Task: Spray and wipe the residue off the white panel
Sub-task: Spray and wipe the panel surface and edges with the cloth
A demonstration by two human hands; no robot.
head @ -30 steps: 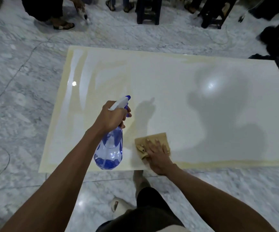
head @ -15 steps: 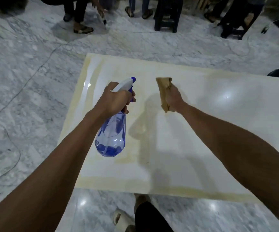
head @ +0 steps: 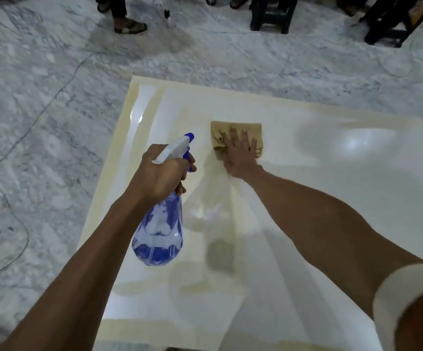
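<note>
- A clear plastic spray bottle (head: 158,231) with blue liquid and a white-and-blue trigger head is gripped by the left hand (head: 163,174).
- A folded tan cloth (head: 235,131) is pressed flat under the spread fingers of the right hand (head: 238,154).
- The glossy white rectangular panel (head: 332,198), edged with yellowish residue (head: 119,138), lies beneath both hands on grey marble floor (head: 40,110).

Left hand (head: 163,173) grips a clear spray bottle (head: 158,231) mid-frame, blue liquid pooled at its base, white-and-blue nozzle aimed toward the top of the frame. Right hand (head: 238,154) lies flat, fingers spread, pressing a tan cloth (head: 235,131) onto the white panel (head: 332,198) just right of the nozzle. Yellowish residue (head: 123,138) runs along the panel's edges. The panel sits on a grey marble floor (head: 40,122); feet and dark stool legs (head: 271,13) line the top edge.
</note>
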